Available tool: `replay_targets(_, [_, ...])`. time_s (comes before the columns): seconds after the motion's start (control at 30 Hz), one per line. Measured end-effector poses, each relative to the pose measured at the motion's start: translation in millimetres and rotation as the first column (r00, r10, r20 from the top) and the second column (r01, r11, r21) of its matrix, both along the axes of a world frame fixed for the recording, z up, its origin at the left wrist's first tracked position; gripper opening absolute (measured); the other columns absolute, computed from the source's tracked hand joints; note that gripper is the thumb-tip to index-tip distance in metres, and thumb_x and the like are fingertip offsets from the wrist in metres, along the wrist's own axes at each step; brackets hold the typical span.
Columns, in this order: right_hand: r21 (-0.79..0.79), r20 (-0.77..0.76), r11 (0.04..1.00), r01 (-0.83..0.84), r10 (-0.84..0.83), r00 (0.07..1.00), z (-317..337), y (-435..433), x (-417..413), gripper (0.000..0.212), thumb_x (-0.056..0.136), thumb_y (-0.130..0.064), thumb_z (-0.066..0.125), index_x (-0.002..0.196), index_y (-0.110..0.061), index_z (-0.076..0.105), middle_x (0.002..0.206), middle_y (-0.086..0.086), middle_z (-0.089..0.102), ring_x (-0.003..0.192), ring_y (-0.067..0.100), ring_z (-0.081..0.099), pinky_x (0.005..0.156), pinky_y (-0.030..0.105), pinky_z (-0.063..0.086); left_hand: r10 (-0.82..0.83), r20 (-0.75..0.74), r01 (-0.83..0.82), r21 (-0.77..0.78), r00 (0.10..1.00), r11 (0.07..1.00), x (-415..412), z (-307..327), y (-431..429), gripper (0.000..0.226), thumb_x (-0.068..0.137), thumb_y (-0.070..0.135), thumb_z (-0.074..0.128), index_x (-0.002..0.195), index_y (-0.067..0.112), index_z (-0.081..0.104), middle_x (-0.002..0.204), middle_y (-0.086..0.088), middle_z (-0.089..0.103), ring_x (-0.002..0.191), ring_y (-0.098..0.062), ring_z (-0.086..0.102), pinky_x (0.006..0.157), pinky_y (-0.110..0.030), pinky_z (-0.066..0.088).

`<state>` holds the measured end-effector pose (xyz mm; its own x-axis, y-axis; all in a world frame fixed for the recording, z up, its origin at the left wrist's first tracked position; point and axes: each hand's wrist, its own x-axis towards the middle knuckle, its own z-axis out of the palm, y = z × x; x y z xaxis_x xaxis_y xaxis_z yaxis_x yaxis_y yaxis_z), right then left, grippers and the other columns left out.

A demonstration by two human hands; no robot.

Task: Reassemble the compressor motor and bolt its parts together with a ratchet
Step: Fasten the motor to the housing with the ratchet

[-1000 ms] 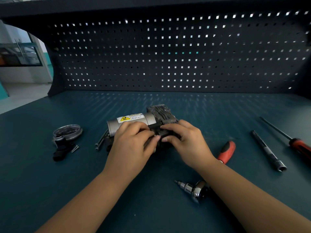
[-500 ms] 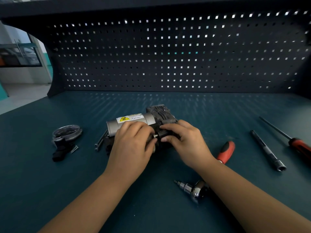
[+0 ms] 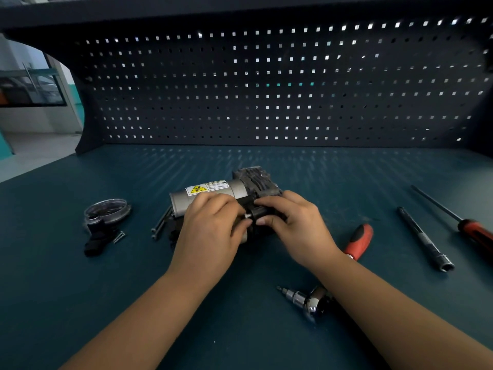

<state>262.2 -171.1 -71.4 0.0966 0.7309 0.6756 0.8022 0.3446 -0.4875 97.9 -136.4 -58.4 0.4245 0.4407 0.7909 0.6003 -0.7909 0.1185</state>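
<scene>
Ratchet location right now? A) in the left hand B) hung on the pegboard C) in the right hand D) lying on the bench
D: the ratchet lies on the bench, while the left hand and the right hand both grip the compressor motor.

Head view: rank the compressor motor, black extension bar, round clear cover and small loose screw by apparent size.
1. compressor motor, though partly hidden.
2. black extension bar and round clear cover: the bar is longer but thin, the cover broader, so no ranking between them.
3. small loose screw.
</scene>
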Motion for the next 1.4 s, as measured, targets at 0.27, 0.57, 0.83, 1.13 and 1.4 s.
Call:
replay_targets(0.27, [-0.001,-0.025,1.0,-0.004,0.004,1.0,-0.5,0.7,0.4,0.03,0.081,-0.011,0.072,0.111,-0.011,0.071,0.095,-0.001,0.061,0.094,0.016,0.059,0.082,0.019,0.044,0.032,-0.036,-0.032,-0.011,0.999,0.999,-0.8,-0.2,0.3,0.026,0.076,0.033,0.072,0.087,0.009,0.071,0.088,-0.001,0.066,0.086,-0.027,0.057,0.079,-0.034,0.047])
replay_targets(0.57, [-0.013,-0.026,1.0,-0.014,0.014,1.0,0.5,-0.5,0.2,0.03,0.082,-0.012,0.071,0.112,-0.011,0.07,0.1,0.003,0.063,0.096,0.017,0.059,0.084,0.024,0.046,0.012,-0.018,-0.011,0.018,1.0,1.0,-1.5,0.2,1.2,0.029,0.082,0.036,0.064,0.084,0.009,0.073,0.086,0.0,0.068,0.085,-0.028,0.057,0.073,-0.041,0.051])
replay_targets(0.83, [-0.005,-0.022,1.0,-0.014,0.014,1.0,0.6,-1.9,-0.7,0.03,0.081,-0.011,0.072,0.111,-0.01,0.07,0.096,0.0,0.06,0.095,0.018,0.06,0.083,0.028,0.048,-0.013,0.008,0.012,0.059,1.0,0.998,0.3,0.9,1.5,0.033,0.087,0.032,0.055,0.074,0.008,0.073,0.08,0.001,0.068,0.081,-0.029,0.058,0.068,-0.044,0.051])
replay_targets(1.13, [0.012,0.0,1.0,-0.007,0.007,1.0,0.5,-0.9,-0.5,0.029,0.08,-0.011,0.073,0.11,-0.009,0.071,0.099,0.005,0.064,0.095,0.019,0.06,0.082,0.024,0.047,-0.017,-0.001,0.017,0.071,1.0,0.997,0.7,-0.7,0.0,0.018,0.083,0.024,0.064,0.074,0.009,0.069,0.082,0.002,0.068,0.083,-0.028,0.059,0.067,-0.046,0.05])
replay_targets(1.4, [-0.007,-0.009,1.0,-0.006,0.006,1.0,0.8,-1.5,-0.6,0.03,0.082,-0.012,0.072,0.111,-0.009,0.07,0.098,0.0,0.061,0.095,0.017,0.059,0.082,0.021,0.044,0.011,-0.032,-0.011,0.018,0.999,1.0,0.2,-1.6,-1.6,0.016,0.075,0.019,0.078,0.081,0.009,0.068,0.085,0.0,0.066,0.085,-0.027,0.059,0.07,-0.045,0.05])
